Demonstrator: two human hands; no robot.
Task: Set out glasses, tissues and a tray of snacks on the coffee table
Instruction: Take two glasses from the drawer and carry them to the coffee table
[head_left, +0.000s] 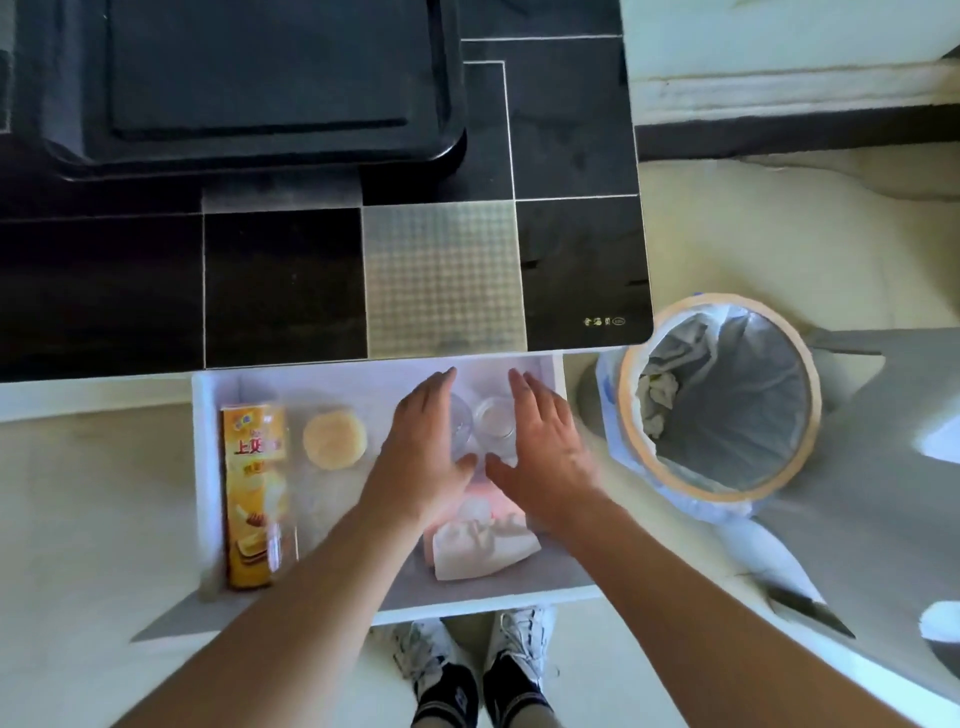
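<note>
a white drawer (208, 467) stands pulled out from under the dark tiled coffee table, the counter (280, 286) here, which carries a black tray (270, 78) at its far side. both bare arms reach down into the drawer. the left hand (426, 441) lies with fingers spread and curved against the left side of a clear glass (460, 426), its thumb tip near the base; the right hand (545, 447) cups the right side of a second clear glass (496, 418), thumb pointing inward toward the other thumb. each grip is wide and loose, flanking its glass rather than closed round it, and whether the palms actually press the glass cannot be told through the blur. the two glasses stand upright side by side at the drawer's far right corner. just nearer lies a pink tissue pack (478, 535) with a white sheet pulled out. to the left sit a round pale cake (335, 439) and an orange biscuit box (254, 493) lying lengthwise. a lined wastebasket (722, 400) stands on the floor to the right of the drawer.
</note>
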